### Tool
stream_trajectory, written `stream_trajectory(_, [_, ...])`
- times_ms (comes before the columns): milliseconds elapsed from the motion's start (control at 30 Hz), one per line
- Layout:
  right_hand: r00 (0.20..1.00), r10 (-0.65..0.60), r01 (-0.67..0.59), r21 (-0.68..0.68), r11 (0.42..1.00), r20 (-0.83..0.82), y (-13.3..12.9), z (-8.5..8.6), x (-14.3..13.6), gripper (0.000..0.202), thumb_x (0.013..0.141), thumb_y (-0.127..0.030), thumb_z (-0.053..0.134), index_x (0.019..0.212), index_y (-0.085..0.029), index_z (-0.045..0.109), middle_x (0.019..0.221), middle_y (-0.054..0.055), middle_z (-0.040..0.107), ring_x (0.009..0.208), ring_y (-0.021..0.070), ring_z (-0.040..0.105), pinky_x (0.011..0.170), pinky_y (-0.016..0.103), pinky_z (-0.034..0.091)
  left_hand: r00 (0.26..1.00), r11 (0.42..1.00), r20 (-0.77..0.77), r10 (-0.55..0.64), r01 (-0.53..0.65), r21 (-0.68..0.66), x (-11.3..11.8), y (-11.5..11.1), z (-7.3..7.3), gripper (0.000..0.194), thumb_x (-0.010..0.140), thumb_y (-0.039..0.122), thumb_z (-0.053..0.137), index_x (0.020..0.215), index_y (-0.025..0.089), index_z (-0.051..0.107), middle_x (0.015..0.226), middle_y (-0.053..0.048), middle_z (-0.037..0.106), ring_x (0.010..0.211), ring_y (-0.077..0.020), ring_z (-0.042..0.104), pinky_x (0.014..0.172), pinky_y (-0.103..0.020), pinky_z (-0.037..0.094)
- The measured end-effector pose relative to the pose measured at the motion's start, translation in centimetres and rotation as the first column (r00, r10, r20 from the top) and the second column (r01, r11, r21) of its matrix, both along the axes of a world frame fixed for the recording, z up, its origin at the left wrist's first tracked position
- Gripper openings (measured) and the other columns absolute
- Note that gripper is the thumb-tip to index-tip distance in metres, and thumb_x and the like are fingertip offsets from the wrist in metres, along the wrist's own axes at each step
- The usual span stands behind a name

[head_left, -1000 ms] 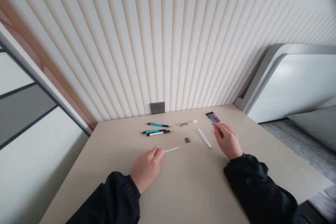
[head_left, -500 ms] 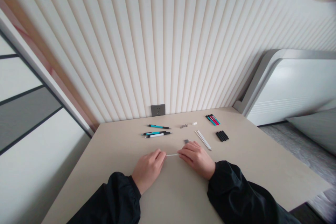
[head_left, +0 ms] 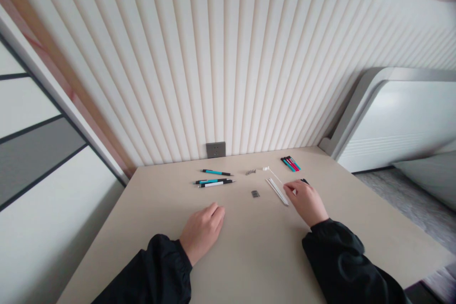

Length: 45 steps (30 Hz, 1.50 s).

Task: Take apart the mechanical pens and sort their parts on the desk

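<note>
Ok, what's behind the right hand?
Just past the right hand, a bit of something black shows; the hand covers the rest. Farther back, the red and teal pieces lie in plain view.

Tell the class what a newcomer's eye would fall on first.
Probably the left hand, low and left of centre, and the right hand, at centre-right, a thin white stick in its fingers. Next, perhaps, the teal and white pens beyond the left hand and the teal and red barrels near the tabletop's far right corner.
</note>
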State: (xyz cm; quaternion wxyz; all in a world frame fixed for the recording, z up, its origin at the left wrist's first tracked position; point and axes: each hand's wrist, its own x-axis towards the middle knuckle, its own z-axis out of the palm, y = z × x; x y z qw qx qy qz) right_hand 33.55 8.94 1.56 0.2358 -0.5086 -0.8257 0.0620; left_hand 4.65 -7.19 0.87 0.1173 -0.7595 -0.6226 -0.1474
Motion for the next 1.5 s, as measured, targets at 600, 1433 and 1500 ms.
stream_trajectory(600, [0.992, -0.03, 0.037, -0.058, 0.998, 0.12, -0.4, -1.1, -0.5, 0.035, 0.087, -0.042, 0.051, 0.113, -0.023, 0.064, 0.103, 0.009, 0.063, 0.096, 0.0235, 0.059, 0.082, 0.032, 0.04, 1.0, 0.998, -0.01, -0.013, 0.013, -0.064, 0.0, 0.1, 0.2, 0.023, 0.094, 0.017, 0.039, 0.089, 0.021, 0.06, 0.076, -0.001, 0.058, 0.063, -0.0143, 0.057, 0.057, -0.027, 0.04])
stream_trajectory(1433, [0.999, 0.024, -0.021, -0.121, 0.992, 0.022, -0.5, -1.2, -1.3, 0.034, 0.091, -0.032, 0.042, 0.116, -0.023, 0.064, 0.098, 0.006, 0.06, 0.087, 0.0179, 0.061, 0.08, 0.027, 0.043, 0.999, 0.993, -0.039, -0.014, 0.009, -0.118, 0.1, 0.0, 0.4, 0.021, 0.094, 0.016, 0.039, 0.089, 0.021, 0.059, 0.077, 0.0, 0.058, 0.064, -0.0155, 0.057, 0.058, -0.028, 0.038])
stream_trajectory(1500, [0.999, 0.022, -0.017, -0.13, 0.991, 0.036, -0.5, -1.1, -1.3, 0.033, 0.09, -0.031, 0.043, 0.113, -0.024, 0.066, 0.098, 0.006, 0.06, 0.087, 0.0174, 0.06, 0.08, 0.026, 0.043, 0.999, 0.993, -0.041, -0.013, 0.008, -0.117, 0.1, 0.0, 0.3, 0.021, 0.094, 0.017, 0.039, 0.089, 0.021, 0.059, 0.077, 0.0, 0.058, 0.065, -0.0157, 0.058, 0.058, -0.028, 0.038])
